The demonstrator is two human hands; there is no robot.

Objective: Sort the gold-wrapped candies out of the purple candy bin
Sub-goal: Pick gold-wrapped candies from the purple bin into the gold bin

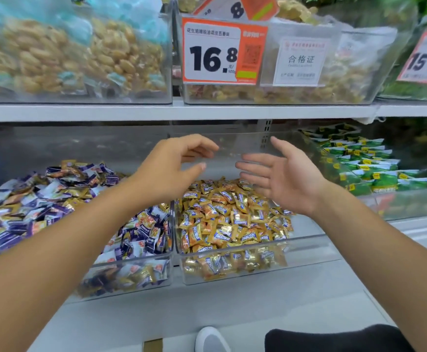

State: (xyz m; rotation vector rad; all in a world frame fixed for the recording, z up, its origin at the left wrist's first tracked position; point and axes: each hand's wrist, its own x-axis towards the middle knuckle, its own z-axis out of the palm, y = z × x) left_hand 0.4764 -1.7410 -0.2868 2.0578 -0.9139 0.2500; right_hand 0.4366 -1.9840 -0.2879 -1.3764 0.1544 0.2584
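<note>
The clear bin of purple-wrapped candies [131, 269] sits at lower left, with several gold-wrapped candies [147, 219] mixed into the purple ones [42, 191]. To its right stands a clear bin [306, 241] filled with gold-wrapped candies [227, 219]. My left hand [174, 171] hovers above the gap between the two bins, fingers loosely bent and holding nothing. My right hand [281, 179] hangs over the back of the gold bin, palm turned left, fingers spread and empty. Neither hand touches the candy.
A bin of green-wrapped sweets [370, 163] stands at the right. The shelf above [181, 111] carries clear bins of peanut snacks [80, 54] and an orange price tag reading 16.8 [212, 52]. A white shoe [211, 340] shows at the bottom edge.
</note>
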